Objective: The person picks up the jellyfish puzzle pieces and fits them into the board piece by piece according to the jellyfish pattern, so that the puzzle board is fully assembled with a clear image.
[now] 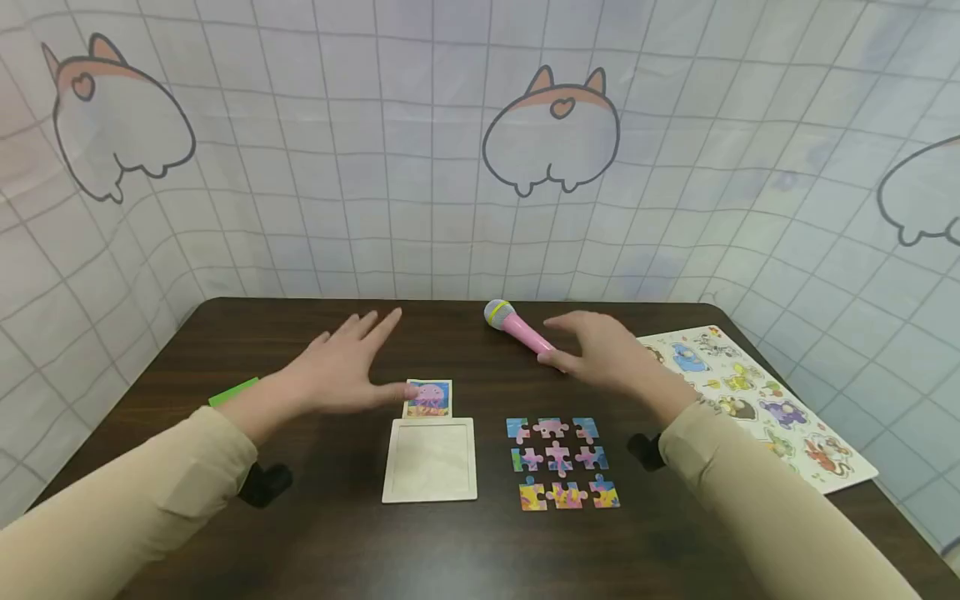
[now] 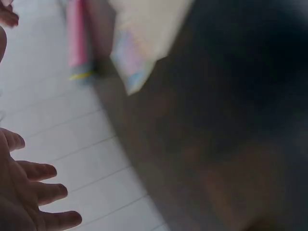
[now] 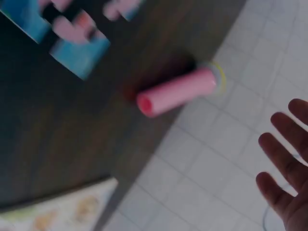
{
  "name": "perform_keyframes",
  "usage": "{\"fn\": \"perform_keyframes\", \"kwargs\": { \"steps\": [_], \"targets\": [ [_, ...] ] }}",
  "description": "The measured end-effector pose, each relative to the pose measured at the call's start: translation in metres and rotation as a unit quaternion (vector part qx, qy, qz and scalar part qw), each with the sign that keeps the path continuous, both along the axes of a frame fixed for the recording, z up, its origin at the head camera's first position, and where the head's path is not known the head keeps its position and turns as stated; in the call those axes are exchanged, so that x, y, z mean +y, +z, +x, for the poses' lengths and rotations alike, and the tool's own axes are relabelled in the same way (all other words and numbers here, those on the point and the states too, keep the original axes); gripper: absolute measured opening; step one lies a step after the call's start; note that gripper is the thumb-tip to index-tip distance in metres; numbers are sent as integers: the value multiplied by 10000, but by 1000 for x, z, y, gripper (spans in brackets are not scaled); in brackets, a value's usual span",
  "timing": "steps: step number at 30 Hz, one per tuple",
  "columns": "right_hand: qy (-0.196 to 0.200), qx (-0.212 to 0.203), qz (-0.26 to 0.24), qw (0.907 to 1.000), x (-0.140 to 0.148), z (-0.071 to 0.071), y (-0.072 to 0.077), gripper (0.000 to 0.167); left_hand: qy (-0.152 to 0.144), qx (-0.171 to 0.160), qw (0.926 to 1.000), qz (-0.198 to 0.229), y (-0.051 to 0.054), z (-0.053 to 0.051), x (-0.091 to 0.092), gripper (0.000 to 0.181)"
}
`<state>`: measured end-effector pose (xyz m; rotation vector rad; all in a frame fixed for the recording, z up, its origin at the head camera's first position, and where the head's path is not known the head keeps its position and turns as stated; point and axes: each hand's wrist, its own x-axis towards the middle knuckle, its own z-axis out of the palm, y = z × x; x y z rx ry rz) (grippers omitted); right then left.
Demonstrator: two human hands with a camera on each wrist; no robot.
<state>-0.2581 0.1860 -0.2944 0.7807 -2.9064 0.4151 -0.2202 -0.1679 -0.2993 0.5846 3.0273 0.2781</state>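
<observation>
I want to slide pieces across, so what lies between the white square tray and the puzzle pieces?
Nothing but a narrow bare strip of dark tabletop separates the white square tray from the puzzle pieces, as the head view shows.

Head view: green object, left, partly behind left forearm, unidentifiable; animal sheet, right, partly behind right forearm. Left wrist view: microphone blurred, cut by top edge. Right wrist view: puzzle pieces cropped, upper left.
</observation>
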Motion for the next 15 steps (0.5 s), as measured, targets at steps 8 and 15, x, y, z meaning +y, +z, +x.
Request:
{"fn": "perform_keyframes", "kwargs": {
  "steps": [8, 15],
  "targets": [
    [419, -728, 145, 9964, -10, 16, -52, 44, -198, -874, 9957, 250, -69, 40, -11, 113],
    [435, -1140, 243, 9922, -15, 17, -73, 41, -227, -741, 9970, 22, -89, 53, -9, 114]
  ]
}}
